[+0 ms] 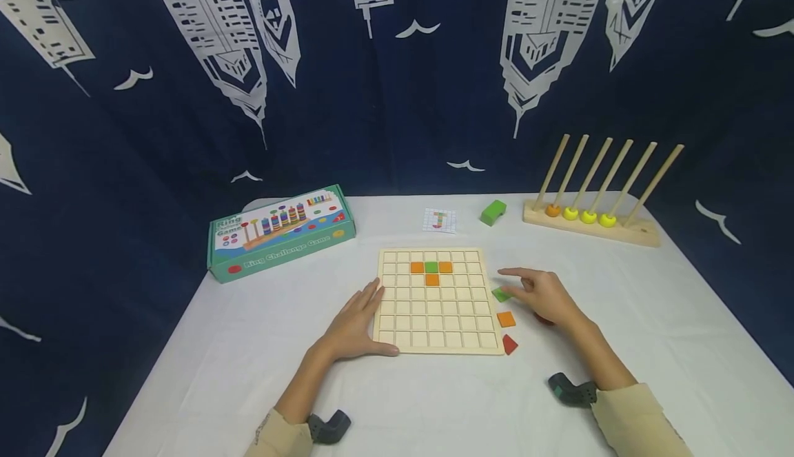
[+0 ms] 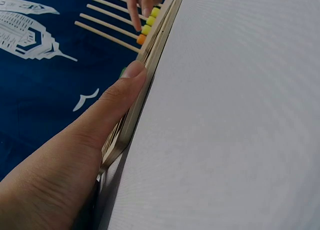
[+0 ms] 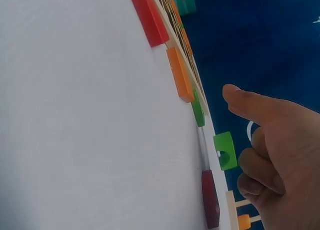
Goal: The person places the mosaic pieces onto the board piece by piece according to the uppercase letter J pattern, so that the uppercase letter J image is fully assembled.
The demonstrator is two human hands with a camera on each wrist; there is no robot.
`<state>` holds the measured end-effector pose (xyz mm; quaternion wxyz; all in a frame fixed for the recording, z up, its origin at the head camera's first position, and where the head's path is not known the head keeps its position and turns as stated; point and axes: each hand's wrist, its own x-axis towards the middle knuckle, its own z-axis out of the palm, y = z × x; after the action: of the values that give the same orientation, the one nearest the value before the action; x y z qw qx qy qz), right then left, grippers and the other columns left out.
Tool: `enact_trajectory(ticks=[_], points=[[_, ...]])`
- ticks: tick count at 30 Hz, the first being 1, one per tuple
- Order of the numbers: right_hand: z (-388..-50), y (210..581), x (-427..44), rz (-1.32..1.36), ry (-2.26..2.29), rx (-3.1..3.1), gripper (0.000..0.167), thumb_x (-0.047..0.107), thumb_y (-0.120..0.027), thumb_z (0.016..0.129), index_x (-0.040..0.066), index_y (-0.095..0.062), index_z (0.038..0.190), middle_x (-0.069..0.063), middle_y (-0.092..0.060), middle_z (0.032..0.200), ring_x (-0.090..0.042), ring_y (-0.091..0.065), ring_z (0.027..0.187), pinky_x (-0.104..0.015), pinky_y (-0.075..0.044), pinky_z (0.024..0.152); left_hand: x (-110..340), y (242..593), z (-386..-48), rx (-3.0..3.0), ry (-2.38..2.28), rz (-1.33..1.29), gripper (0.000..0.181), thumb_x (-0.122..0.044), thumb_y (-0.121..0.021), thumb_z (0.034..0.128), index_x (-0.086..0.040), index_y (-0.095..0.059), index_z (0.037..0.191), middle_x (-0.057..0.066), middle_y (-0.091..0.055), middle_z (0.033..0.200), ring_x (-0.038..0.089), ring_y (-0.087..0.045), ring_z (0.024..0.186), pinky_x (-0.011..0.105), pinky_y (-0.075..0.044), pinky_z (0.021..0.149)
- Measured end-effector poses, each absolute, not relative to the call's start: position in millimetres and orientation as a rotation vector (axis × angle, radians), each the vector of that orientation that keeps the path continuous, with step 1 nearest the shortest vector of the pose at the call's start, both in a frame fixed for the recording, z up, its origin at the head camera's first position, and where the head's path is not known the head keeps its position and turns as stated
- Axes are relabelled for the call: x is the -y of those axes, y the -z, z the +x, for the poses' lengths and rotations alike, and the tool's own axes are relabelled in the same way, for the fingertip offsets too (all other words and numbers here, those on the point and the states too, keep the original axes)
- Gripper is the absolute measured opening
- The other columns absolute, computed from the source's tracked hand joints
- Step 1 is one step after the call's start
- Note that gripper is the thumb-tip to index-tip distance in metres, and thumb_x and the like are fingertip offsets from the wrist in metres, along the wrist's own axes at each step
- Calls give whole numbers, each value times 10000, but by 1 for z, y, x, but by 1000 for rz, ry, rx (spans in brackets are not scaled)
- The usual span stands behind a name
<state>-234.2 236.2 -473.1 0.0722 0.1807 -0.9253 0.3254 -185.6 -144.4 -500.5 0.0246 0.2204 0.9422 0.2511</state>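
Observation:
A wooden grid board (image 1: 437, 322) lies on the white table. Three orange tiles (image 1: 432, 280) and one green tile (image 1: 431, 267) sit in its far cells. My left hand (image 1: 355, 322) rests along the board's left side, thumb at the near left corner; the left wrist view shows the thumb (image 2: 117, 98) straight along the edge. My right hand (image 1: 546, 296) hovers right of the board, index finger and thumb apart, its other fingers curled. Below the thumb lies a loose green tile (image 1: 501, 294). A dark red piece (image 3: 210, 200) lies partly hidden under this hand.
An orange tile (image 1: 506, 319) and a red piece (image 1: 510, 344) lie by the board's right edge. Farther back are a green game box (image 1: 282, 233), a patterned card (image 1: 440, 220), a green arch block (image 1: 493, 212) and a pegged stand (image 1: 639, 231) with several rings.

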Motion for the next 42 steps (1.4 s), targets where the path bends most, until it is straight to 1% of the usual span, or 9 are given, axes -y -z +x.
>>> enact_trajectory(ticks=[4,7,13,18,23,28,32,38,42], points=[[-234,476,-240,536,-1027,2874,397,303,-723,805,116,-663,1150,72,-307,472,-67,-258,422,-217,-261,383,145,501,-186,-2921,-795,684,1263,-803,-629,542,-67,-197,1473,45,-67,1545,169,-77,1398,352,-104,1117],[-233,478,-241,554,-1016,2939,422,304,-726,800,98,-654,1161,70,-313,481,-68,-265,437,-217,-263,392,146,502,-186,-2923,-792,692,1263,-807,-622,545,-66,-192,1473,47,-64,1546,169,-75,1398,360,-108,1118],[-230,483,-243,556,-944,2940,335,230,-740,786,89,-683,1084,66,-324,478,-77,-274,454,-226,-265,420,145,502,-187,-2923,-799,709,1264,-803,-626,547,-57,-195,1471,61,-66,1545,189,-85,1398,385,-120,1117],[-227,484,-245,515,-918,2902,295,226,-732,797,92,-684,1055,61,-327,475,-89,-279,448,-231,-254,420,145,500,-186,-2928,-763,687,1270,-816,-614,540,-76,-182,1476,35,-47,1547,153,-63,1398,340,-96,1118],[-227,480,-239,529,-906,2798,285,245,-727,806,117,-684,1057,80,-289,476,-69,-231,444,-226,-228,409,145,501,-186,-2924,-756,689,1267,-803,-627,545,-68,-180,1475,39,-44,1547,153,-60,1398,338,-88,1118],[-229,473,-217,546,-921,2742,311,294,-728,802,132,-686,1063,89,-275,480,-60,-217,442,-222,-223,396,145,503,-186,-2933,-765,690,1265,-805,-626,545,-63,-190,1473,47,-63,1545,157,-71,1397,343,-97,1118],[-231,471,-190,569,-949,2739,316,293,-731,798,128,-687,1064,86,-279,468,-56,-222,422,-215,-222,386,146,503,-187,-2934,-771,685,1266,-806,-625,543,-61,-194,1471,51,-69,1545,162,-76,1397,349,-101,1117],[-232,473,-151,642,-992,2746,324,323,-719,805,131,-691,1064,104,-269,445,-43,-217,422,-218,-229,397,145,503,-187,-2934,-767,687,1265,-815,-612,544,-67,-192,1473,42,-60,1546,170,-77,1398,366,-112,1118],[-234,477,-136,689,-956,2769,334,363,-710,806,143,-695,1057,113,-274,440,-42,-213,430,-226,-240,413,145,501,-186,-2929,-767,685,1268,-827,-598,541,-69,-192,1474,44,-66,1546,175,-82,1398,369,-115,1118]])
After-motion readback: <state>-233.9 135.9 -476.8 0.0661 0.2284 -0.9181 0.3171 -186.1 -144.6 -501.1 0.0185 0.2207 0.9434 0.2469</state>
